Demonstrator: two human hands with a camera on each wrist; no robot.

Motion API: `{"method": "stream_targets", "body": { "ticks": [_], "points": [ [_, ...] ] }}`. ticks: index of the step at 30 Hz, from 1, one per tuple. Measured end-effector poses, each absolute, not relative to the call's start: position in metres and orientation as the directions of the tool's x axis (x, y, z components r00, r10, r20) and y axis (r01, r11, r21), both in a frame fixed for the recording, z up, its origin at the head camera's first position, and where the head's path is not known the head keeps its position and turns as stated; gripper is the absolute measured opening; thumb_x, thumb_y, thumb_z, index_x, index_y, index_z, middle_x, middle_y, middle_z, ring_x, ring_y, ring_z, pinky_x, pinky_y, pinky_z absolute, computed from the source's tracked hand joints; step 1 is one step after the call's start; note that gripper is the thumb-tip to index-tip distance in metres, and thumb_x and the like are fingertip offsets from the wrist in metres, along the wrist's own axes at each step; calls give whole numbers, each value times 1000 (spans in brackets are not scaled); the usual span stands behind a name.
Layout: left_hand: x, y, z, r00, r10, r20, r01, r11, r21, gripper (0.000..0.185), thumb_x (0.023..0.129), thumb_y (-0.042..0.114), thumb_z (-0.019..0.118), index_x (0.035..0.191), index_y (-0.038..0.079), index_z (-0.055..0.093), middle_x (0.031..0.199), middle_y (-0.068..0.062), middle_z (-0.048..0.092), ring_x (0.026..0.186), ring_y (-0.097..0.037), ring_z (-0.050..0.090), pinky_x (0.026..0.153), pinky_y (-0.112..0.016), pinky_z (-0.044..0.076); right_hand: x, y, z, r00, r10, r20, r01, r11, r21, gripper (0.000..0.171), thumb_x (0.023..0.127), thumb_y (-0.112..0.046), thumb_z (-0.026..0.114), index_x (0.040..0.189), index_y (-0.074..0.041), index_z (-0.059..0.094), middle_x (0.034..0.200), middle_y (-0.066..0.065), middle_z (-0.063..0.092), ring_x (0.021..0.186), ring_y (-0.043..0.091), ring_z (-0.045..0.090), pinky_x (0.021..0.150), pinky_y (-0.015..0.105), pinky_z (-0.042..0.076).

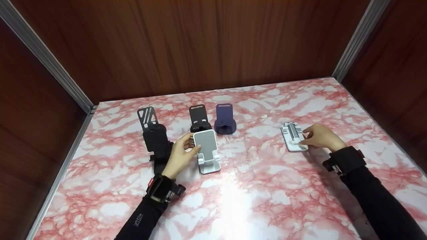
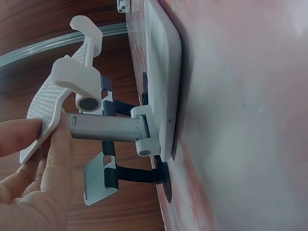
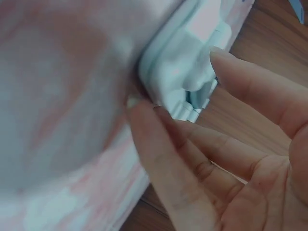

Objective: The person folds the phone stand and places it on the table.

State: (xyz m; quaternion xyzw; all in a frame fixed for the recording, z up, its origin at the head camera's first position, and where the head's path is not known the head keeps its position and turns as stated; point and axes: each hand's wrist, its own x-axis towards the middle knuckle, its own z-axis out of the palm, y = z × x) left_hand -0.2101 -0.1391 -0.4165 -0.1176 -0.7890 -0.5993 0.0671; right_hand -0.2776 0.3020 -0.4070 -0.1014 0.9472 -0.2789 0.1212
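Note:
My left hand [image 1: 182, 154] pinches the edge of the grey-padded plate of a white phone stand [image 1: 206, 145], thumb on one face and fingers behind. In the left wrist view this stand's grey metal arm [image 2: 108, 127] rises from a white base [image 2: 163, 72] on the table. At the right, a second white phone stand [image 1: 294, 146] lies folded flat. My right hand [image 1: 322, 137] is at its right side, fingertips right by its edge. The right wrist view shows thumb and fingers spread apart, with the folded white stand [image 3: 178, 62] beyond them.
Behind the raised stand are a black phone stand [image 1: 199, 116] and a purple phone stand [image 1: 224, 116]. More black stands [image 1: 156, 141] cluster left of my left hand. Wood-grain panels [image 1: 213, 43] enclose the red-and-white marbled table [image 1: 267, 193] at the back and sides.

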Motion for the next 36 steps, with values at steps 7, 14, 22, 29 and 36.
{"method": "stream_targets", "body": {
  "ticks": [7,14,22,29,36],
  "points": [
    [-221,-143,-435,-972,85,220,234,262,936,36,81,-5,63,116,-6,56,100,-23,65,90,-28,64,78,-30,56,-275,293,-401,-966,-238,-96,-185,906,-381,55,83,-26,64,123,10,52,109,31,60,94,41,58,76,49,48],
    [-222,-144,-435,-972,92,216,232,244,941,34,81,-5,62,115,-6,56,100,-23,65,89,-27,64,79,-30,56,-271,286,-403,-963,-266,-34,-241,914,-326,65,83,-22,64,138,2,38,131,32,46,112,49,48,91,61,40],
    [-221,-144,-435,-975,97,198,214,203,956,34,81,-4,64,115,-5,56,102,-23,64,91,-27,63,78,-27,56,-266,276,-407,-952,-304,-24,-281,906,-315,77,84,-25,64,146,-5,22,148,28,22,133,54,14,106,66,20],
    [-223,-146,-439,-981,106,160,172,119,978,34,82,-1,64,115,-4,56,97,-19,66,83,-16,63,72,-27,56,-261,260,-413,-939,-340,52,-338,885,-319,77,84,-25,64,146,-3,23,147,29,23,132,55,15,105,68,19],
    [-222,-147,-439,-988,93,123,128,48,991,36,81,0,66,116,0,57,91,-10,67,75,-12,63,68,-30,57,-256,242,-418,-932,-357,65,-356,865,-353,74,87,-24,62,146,-5,21,149,28,21,134,54,13,107,65,18]
  ]
}}
